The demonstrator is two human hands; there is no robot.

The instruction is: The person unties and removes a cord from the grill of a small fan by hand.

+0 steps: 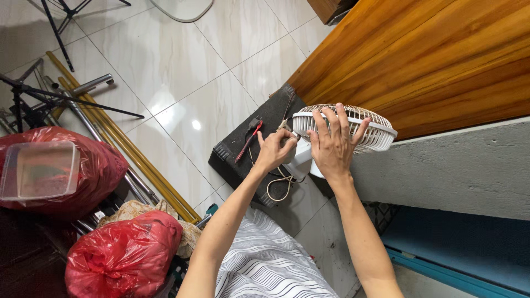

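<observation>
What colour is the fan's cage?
White: the fan's cage shows best in the head view.

Lots of clutter around. Two red plastic bags: one [83, 171] at 9 o'clock with a clear plastic container [38, 169] lying on it, another [124, 256] down at 7 o'clock. Yellow poles [127, 146] and metal tubes [83, 85] run diagonally across the pale floor tiles [182, 72]. Black tripod legs [33, 96] sit at 10 o'clock. Wooden panel [436, 60] fills 1 to 2 o'clock, grey concrete ledge [458, 171] at 3.
</observation>
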